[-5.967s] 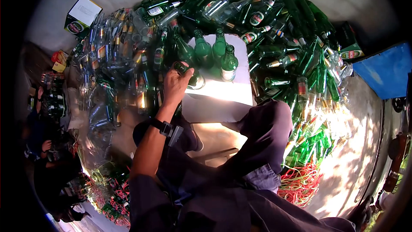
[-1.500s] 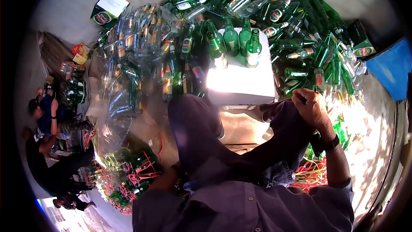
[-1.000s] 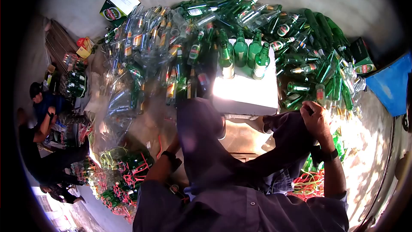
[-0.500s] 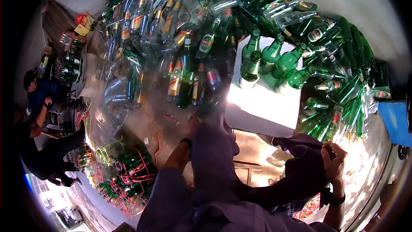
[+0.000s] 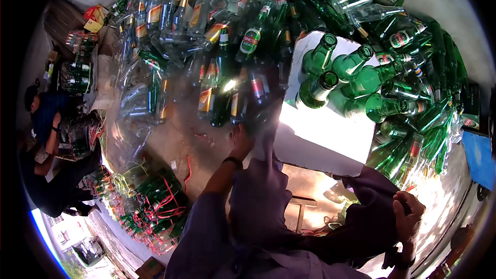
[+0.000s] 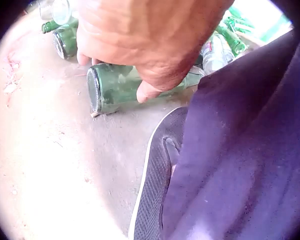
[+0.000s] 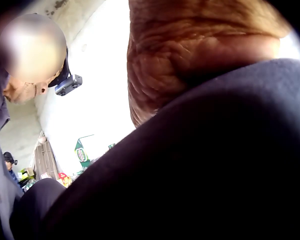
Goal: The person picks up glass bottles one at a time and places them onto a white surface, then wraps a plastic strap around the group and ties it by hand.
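In the left wrist view my left hand (image 6: 140, 40) straddles a green glass bottle (image 6: 112, 87) lying on the floor, its thumb on the near side and fingers on the far side. The palm hides the bottle's middle. The head view shows the same left hand (image 5: 242, 142) at the base of bottles along the pile's near edge. My right hand (image 5: 408, 214) lies on the right knee with loosely bent fingers, holding nothing. Several green bottles (image 5: 312, 92) stand on a white-topped block (image 5: 323, 139) in front of me.
A heap of green and clear bottles (image 5: 249, 41) curves around the block. Strapped bottle bundles (image 5: 150, 201) with red ties lie at the left. Another person (image 5: 46, 124) is at the far left. A blue panel (image 5: 478, 157) stands at the right. My shoe (image 6: 157, 180) is near the bottle.
Six seconds ago the left hand held a bottle on the block; that bottle now stands there released. The left hand then dropped to my side and has moved forward to the floor bottles.
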{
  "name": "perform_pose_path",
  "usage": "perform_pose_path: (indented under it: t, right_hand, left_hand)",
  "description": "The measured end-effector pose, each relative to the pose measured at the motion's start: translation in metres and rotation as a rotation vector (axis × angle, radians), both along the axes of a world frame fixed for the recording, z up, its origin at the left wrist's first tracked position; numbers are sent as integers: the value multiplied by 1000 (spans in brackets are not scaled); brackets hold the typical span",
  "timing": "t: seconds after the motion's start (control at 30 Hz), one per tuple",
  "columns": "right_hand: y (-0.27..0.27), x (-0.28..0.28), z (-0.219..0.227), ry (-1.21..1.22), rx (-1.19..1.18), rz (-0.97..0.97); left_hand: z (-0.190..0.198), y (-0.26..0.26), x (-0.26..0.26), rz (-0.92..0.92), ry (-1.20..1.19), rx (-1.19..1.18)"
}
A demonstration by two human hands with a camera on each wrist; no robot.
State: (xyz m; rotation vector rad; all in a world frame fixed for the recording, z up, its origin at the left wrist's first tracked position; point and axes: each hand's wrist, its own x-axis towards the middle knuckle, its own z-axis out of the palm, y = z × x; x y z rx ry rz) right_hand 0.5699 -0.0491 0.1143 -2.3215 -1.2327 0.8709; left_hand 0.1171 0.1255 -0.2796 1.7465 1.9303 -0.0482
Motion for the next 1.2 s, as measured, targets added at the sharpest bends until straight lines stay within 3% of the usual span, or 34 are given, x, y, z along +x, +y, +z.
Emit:
perform_pose_path:
  t: [0.17,0.47,0.53,0.6,0.63,0.73,0.77,0.97,1.1,1.2]
  right_hand:
    - [-1,2,-2,-12,-23,-12]
    - [-3,3,-2,-3,11,9]
    - [-3,3,-2,-1,23,19]
    - [-4,2,-2,8,28,-2]
    - [-4,1,-2,9,32,-4]
    - [-6,1,0,10,50,5]
    - [-7,1,0,17,50,3]
    - [-10,-3,3,36,69,11]
    - [-13,-1,4,35,10,13]
    - [-13,-1,12,72,-16,63]
  left_hand:
    - [-5,3,7,44,58,-50]
    - [-21,-27,6,-64,111,144]
    - [29,-18,15,-94,6,-85]
    - [26,-23,7,-97,-38,-158]
    - [20,-27,0,-97,-84,-235]
    - [-77,-71,-50,21,-145,-198]
    - [-76,-80,-54,87,-198,-229]
    - [-9,-114,-60,501,-733,-477]
    - [23,-110,-71,590,-963,-469]
    - [74,-87,-76,536,-1102,-368]
